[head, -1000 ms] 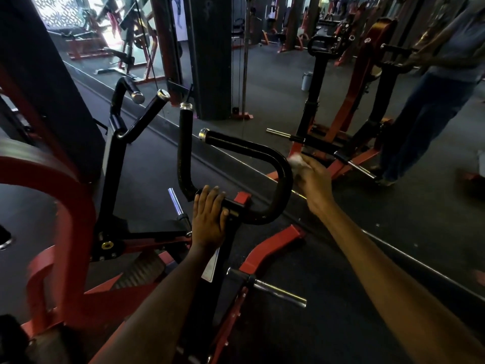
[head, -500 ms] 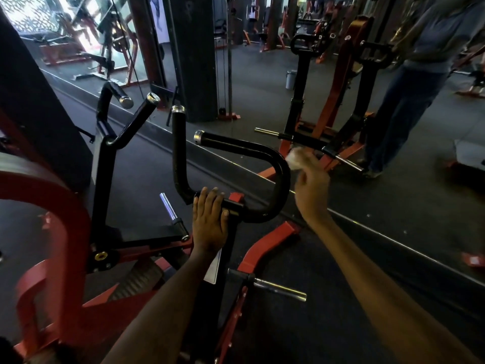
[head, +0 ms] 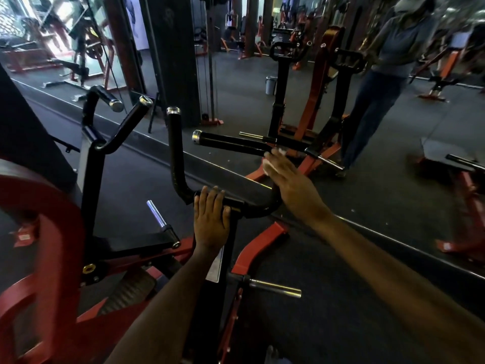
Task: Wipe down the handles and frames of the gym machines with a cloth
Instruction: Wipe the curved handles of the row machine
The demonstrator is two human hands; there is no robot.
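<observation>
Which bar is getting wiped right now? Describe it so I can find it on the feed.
Start at the red and black machine in front of the mirror. Its nearer black handle loops round to a chrome-capped end, with the right hand pressing a white cloth on its bend. Unlike the handle further left, both hands are on it; the left hand grips its base.

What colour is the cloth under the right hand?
White, or very pale; the cloth peeks out under the right hand on the black handle, head view.

Single head-worn wide-angle view, looking forward and down. Close over the curved black metal handlebar (head: 228, 143); wall mirror (head: 393, 179) just beyond.
</observation>
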